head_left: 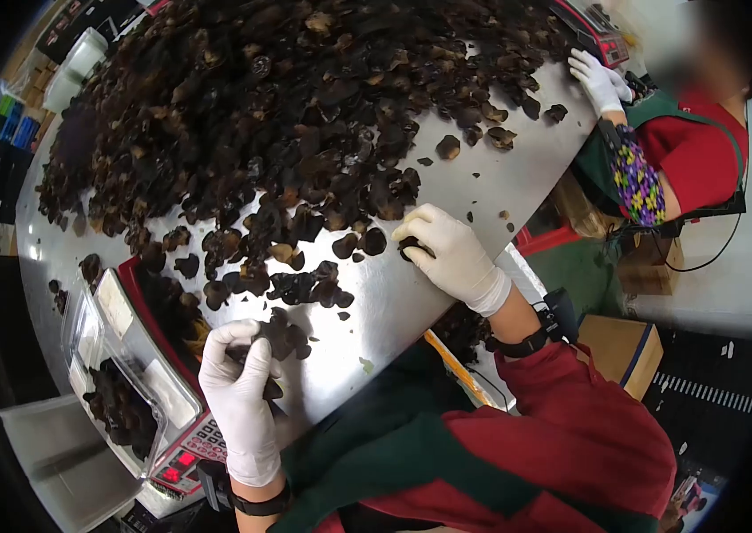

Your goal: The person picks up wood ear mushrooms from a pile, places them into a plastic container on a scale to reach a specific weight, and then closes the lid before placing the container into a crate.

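Note:
Dark brown, curled, leaf-like pieces (pixel 287 107) lie in a large heap on a shiny metal table (pixel 340 346). My left hand (pixel 238 391), in a white glove, is closed on some dark pieces near the table's front left, beside the scale. Farther right, my right hand (pixel 451 253), also gloved, has its fingers curled round one dark piece at the front edge of the heap. Loose pieces (pixel 309 289) are scattered between the two hands.
A red and white scale (pixel 185 444) bears a clear tray of dark pieces (pixel 118 409) at the left. A co-worker's gloved hands (pixel 598 80) rest at the table's far right. Cardboard boxes (pixel 620 355) stand right of the table.

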`<state>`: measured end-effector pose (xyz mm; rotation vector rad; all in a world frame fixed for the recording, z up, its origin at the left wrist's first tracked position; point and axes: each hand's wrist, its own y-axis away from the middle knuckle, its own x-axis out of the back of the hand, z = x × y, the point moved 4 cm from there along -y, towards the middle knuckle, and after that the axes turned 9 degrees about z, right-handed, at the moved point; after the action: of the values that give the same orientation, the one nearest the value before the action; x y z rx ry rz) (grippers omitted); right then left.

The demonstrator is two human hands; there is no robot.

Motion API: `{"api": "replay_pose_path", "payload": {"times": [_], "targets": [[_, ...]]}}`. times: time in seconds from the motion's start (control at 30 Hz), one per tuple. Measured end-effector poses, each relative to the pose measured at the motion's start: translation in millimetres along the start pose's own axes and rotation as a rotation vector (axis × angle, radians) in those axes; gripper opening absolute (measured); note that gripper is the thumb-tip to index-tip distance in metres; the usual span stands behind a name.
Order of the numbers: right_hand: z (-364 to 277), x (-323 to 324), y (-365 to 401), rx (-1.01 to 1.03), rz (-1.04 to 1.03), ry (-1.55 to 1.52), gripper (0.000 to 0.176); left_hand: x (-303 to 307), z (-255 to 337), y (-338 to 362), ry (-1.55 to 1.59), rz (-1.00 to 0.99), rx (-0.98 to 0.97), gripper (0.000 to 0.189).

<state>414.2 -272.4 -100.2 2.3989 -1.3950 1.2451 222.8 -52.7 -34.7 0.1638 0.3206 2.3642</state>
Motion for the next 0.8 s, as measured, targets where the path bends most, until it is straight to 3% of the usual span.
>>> {"api": "replay_pose_path", "payload": {"times": [0.13,0.2,0.3,0.37,0.4,0.43,0.47,0.63,0.67,0.77,0.8], "targets": [[-28.4,-1.0,-7.0,-0.039,0.057,-0.066,0.03,11.3,-9.5,16.0,0.012,-0.05,0.01,0.03],[-38.3,-13.1,-14.6,0.09,0.02,0.109,0.029,7.1,-5.9,27.4,-0.061,-0.084,0.087,0.023],[-33.2,-27.2,-14.7,0.158,0.086,-0.012,0.024,10.7,-12.7,42.9,-0.125,-0.155,0.228,0.012],[-38.8,-30.9,-11.9,0.171,0.121,0.028,0.019,14.3,-17.5,48.5,-0.126,-0.269,-0.095,0.014],[-39.7,-31.7,-10.6,0.138,0.123,-0.017,0.02,18.8,-15.5,55.5,-0.13,-0.311,-0.022,0.013],[-33.8,-32.7,-9.2,0.089,0.079,0.013,0.024,25.3,-14.1,60.5,-0.243,-0.311,-0.161,0.012],[-31.9,-33.1,-9.3,0.051,0.051,0.037,0.025,32.1,-9.9,67.7,-0.168,-0.314,-0.164,0.01],[-45.6,-34.7,-9.0,0.06,0.033,0.166,0.025,85.0,10.8,88.4,-0.22,-0.11,-0.445,0.01],[-43.9,-36.8,-8.1,0.054,0.007,0.162,0.025,101.8,18.9,90.6,-0.211,-0.035,-0.431,0.011],[-63.2,-36.5,-15.6,0.084,-0.008,0.083,0.02,172.1,41.3,84.9,-0.296,0.368,-0.553,0.008],[-83.1,-37.8,-19.0,0.059,-0.016,0.023,0.018,197.9,43.0,80.0,-0.333,0.537,-0.502,0.008]]}}
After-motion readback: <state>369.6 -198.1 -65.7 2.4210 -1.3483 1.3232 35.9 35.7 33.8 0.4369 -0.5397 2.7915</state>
